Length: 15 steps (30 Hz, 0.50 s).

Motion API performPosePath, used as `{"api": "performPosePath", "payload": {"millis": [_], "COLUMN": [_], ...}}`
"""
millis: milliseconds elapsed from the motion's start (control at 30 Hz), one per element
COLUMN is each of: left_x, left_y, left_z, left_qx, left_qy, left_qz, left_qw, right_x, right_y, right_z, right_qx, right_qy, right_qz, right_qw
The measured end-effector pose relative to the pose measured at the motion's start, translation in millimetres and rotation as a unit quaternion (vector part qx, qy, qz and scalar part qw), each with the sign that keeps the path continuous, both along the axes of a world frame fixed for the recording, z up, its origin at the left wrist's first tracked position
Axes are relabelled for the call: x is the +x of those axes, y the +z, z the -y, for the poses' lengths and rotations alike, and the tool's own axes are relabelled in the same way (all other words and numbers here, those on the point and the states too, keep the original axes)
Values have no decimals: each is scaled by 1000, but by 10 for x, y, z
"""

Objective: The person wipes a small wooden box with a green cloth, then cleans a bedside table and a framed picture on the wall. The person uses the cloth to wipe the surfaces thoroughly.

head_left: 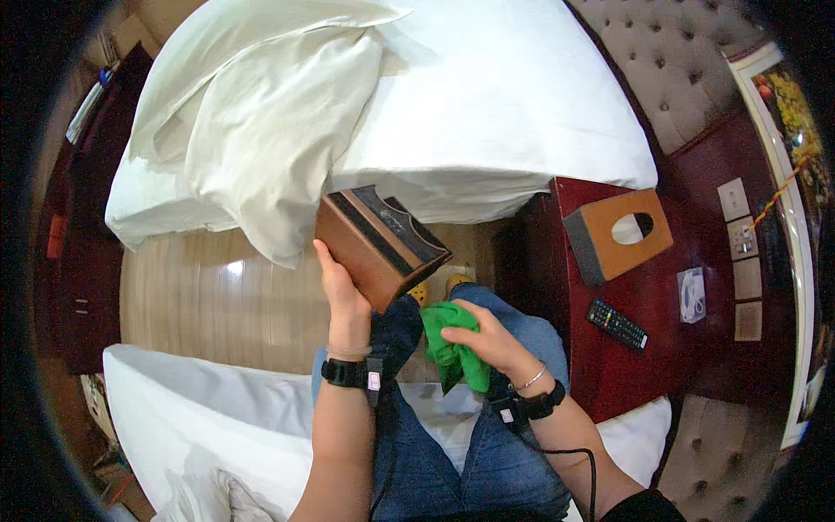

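My left hand [344, 296] grips a brown and black leather-look box [372, 261] by its lower left side. The box is held tilted in the air above the gap between two beds, and part of my fingers is hidden behind it. Bunched in my right hand [497, 341] is a green cloth [454, 332], its lower end hanging over my lap. Cloth and box are close together but apart.
On the dark red bedside table [583, 374] to my right are a brown tissue box [624, 233], a black remote control [617, 324] and a small white item [691, 294]. A white bed [504, 104] lies ahead; I sit on another bed [200, 391]. Wood flooring [217, 304] runs between.
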State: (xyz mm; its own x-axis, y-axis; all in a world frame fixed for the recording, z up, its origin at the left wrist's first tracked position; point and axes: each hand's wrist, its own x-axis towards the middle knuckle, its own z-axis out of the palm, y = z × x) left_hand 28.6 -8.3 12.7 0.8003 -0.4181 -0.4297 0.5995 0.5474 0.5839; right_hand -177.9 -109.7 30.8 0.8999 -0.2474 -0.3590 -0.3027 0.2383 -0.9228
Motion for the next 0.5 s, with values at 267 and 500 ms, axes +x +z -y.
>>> {"api": "performPosePath", "payload": {"millis": [267,500], "left_x": [-563,-746], "left_y": [285,126], "left_z": [69,-112], "left_qx": [-142,-34], "left_qy": [-213,-272], "left_qz": [-19,75], "left_qw": [966,959], "right_x": [-48,-415], "right_y": [27,443], "right_z": [148,102], "right_qx": [462,-70], "right_qy": [-118,-225], "right_qz": [106,150], "right_qw": [872,960]}}
